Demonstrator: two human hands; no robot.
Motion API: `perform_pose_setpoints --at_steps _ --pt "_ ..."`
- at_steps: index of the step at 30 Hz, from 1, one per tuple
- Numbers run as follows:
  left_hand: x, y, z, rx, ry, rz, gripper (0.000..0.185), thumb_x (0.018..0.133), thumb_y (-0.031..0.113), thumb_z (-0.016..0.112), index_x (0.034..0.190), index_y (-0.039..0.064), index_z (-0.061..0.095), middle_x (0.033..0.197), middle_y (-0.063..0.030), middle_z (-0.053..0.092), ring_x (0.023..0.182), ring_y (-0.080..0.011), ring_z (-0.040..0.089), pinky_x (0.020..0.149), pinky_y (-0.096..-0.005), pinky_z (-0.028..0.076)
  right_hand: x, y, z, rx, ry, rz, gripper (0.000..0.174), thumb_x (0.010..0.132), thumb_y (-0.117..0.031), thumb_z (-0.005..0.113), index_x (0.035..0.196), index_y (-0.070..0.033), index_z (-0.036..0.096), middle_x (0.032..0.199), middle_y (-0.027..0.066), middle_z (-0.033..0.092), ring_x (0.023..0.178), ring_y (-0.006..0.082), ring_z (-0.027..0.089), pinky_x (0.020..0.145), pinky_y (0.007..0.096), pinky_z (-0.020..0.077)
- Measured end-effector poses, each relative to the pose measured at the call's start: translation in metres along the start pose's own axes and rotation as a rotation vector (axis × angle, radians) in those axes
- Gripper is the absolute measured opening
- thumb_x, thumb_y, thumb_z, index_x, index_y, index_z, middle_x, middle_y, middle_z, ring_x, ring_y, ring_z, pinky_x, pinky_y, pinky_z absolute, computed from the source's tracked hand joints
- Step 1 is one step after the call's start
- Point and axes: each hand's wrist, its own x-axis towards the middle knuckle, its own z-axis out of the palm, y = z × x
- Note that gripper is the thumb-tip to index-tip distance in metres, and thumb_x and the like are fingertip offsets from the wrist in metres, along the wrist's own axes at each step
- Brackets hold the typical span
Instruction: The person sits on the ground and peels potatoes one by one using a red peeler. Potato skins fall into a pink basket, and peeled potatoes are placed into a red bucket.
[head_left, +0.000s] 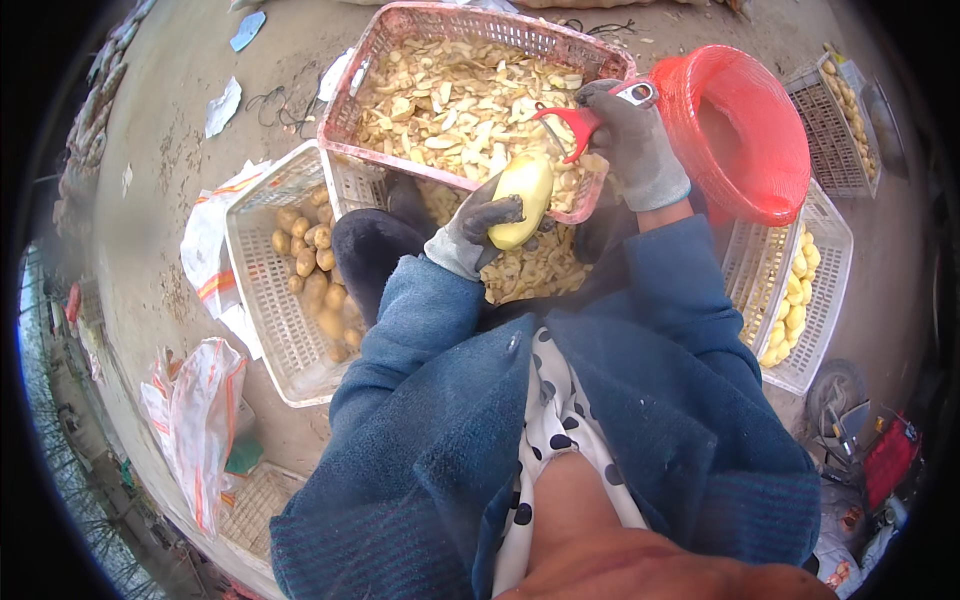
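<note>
My left hand (480, 225), in a grey work glove, grips a large peeled potato (523, 196). In my gloved right hand (634, 139) is a red-handled vegetable peeler (579, 129), its blade end just right of the potato and apart from it. Both hands are over the near edge of a pink plastic crate (405, 166) heaped with potato peelings (457, 97). More peelings lie below, between my knees. At my left, a white plastic crate (262, 330) holds unpeeled potatoes (311, 244). Peeled potatoes (793, 300) lie in another white crate (829, 300) at my right.
A red mesh-covered tub (750, 135) stands right of the pink crate. Beyond it is a crate of potatoes (832, 127). White plastic sacks (199, 427) lie at the left, near an upturned or empty-looking crate (262, 502). A wheel (836, 394) shows at lower right.
</note>
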Motion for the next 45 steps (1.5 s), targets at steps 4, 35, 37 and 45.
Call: perform_pose_setpoints --at_steps 4,35,37,45 --pt "0.001 0.0 0.0 0.284 0.015 -0.007 0.073 0.072 0.016 0.069 0.135 0.003 0.034 0.11 -0.0117 0.054 0.093 -0.0205 0.059 0.066 -0.0298 0.057 -0.021 -0.011 0.024 -0.195 -0.185 0.075 0.011 0.081 -0.012 0.058 0.088 -0.004 0.061 0.072 0.0016 0.057 0.049 0.0047 0.046 0.043 0.0196 0.0362" --pt "0.003 -0.02 -0.004 -0.418 -0.09 -0.013 0.08 0.072 0.019 0.068 0.138 0.003 0.027 0.128 -0.0175 0.047 0.108 -0.0289 0.057 0.075 -0.0428 0.057 -0.039 -0.025 0.019 -0.319 -0.212 -0.219 0.012 0.081 -0.011 0.062 0.09 -0.004 0.062 0.084 0.0039 0.061 0.076 0.0144 0.059 0.063 0.0257 0.0464" --pt "-0.005 -0.008 0.013 -0.319 0.0 0.028 0.08 0.071 0.019 0.068 0.138 0.001 0.027 0.128 -0.0175 0.047 0.107 -0.0288 0.057 0.075 -0.0405 0.057 -0.046 -0.035 0.032 -0.366 -0.149 -0.011 0.009 0.081 -0.012 0.063 0.084 -0.004 0.061 0.076 0.0008 0.058 0.068 0.0116 0.056 0.057 0.0236 0.0439" --pt "0.002 -0.002 -0.016 -0.233 -0.058 -0.005 0.079 0.075 0.024 0.064 0.14 0.003 0.024 0.129 -0.0204 0.047 0.105 -0.0339 0.057 0.069 -0.0416 0.057 -0.01 0.0 0.0 -0.205 0.101 -0.038 0.016 0.078 -0.005 0.067 0.093 -0.004 0.06 0.081 0.0048 0.062 0.067 0.0134 0.058 0.058 0.0267 0.0466"
